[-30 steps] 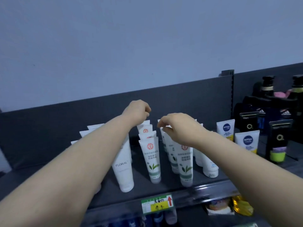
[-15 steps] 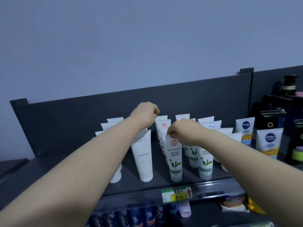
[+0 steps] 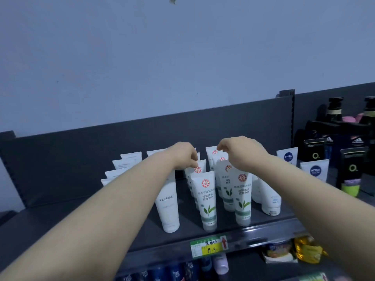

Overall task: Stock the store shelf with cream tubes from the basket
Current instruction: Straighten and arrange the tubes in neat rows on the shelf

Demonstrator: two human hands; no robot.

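two rows of tubes (image 3: pixel 207 199) on shelf (image 3: pixel 81 226). left hand (image 3: pixel 183 157) pinching a rear tube's crimp; right hand (image 3: pixel 241 153) curled, grip unclear. likely straightening; next, gentle nudges.

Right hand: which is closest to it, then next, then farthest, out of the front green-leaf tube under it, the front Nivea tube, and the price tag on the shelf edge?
From the right hand:
1. Front green-leaf tube, just below it, tube top by the wrist.
2. Front Nivea tube, off to its right.
3. Price tag, down on the shelf's front edge.
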